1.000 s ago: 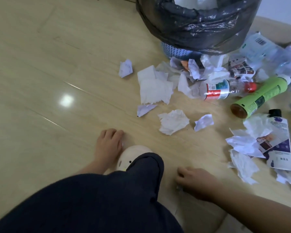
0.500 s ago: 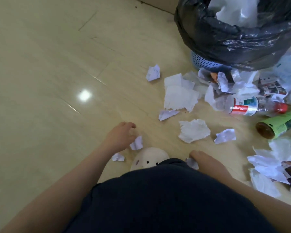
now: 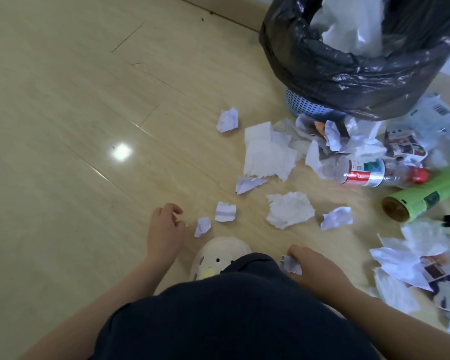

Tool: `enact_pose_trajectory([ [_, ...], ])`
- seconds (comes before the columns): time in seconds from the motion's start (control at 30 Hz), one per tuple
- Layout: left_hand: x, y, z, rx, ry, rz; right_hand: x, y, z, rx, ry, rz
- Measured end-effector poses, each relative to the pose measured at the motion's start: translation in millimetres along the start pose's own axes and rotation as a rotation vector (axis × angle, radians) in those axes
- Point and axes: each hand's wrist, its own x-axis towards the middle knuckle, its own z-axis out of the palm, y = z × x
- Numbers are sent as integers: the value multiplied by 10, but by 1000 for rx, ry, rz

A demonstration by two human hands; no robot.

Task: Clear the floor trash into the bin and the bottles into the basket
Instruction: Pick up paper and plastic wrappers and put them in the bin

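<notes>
A second ago my right hand (image 3: 315, 266) was only reaching at the pale wooden floor (image 3: 89, 126) beside my knee. Now its thumb and fingers pinch a small crumpled scrap of white paper (image 3: 292, 266), so the first piece of trash on this side is picked up and ready to carry. My left hand (image 3: 164, 227), which lay flat beside my cream perforated clog (image 3: 218, 253), has slid forward. Its fingers are loosely curled just short of a little twisted bit of lilac-white paper (image 3: 202, 226), and I cannot tell whether anything is already between them. A folded striped scrap (image 3: 225, 211) lies just beyond that bit. The round bin lined with a black plastic bag (image 3: 322, 74) stands well ahead of me on the right, with some white waste already inside. Most of the litter is still heaped at its foot, including a large crumpled white tissue (image 3: 289, 209). Among that litter, the clear plastic bottle with a red cap and red-and-white label (image 3: 366, 172) and the green cylindrical bottle (image 3: 426, 197) both lie on their sides, untouched. I see no basket for them from here. I judge the job barely started. Gathering the near scraps with both hands first would save trips to the bin.
</notes>
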Motion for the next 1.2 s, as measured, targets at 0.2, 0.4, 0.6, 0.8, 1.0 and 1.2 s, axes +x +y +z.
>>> enact_pose_trajectory([
  [0.2, -45, 178, 247, 209, -219, 296, 15, 80, 23, -14, 27, -1],
  [0.4, 63, 261, 399, 110, -127, 320, 12, 92, 37, -13, 14, 0],
  [0.6, 165, 389, 421, -103, -2, 215, -4, 122, 38, 5, 10, 13],
  [0.8, 90, 455, 561, 218, -178, 484, -6, 179, 52, 4, -13, 11],
  [1.0, 290, 394, 496, 220, -165, 570, -9, 176, 55, -1, 6, 3],
  [1.2, 421, 796, 517, 131, -145, 423, -12, 248, 30, -35, 0, 9],
])
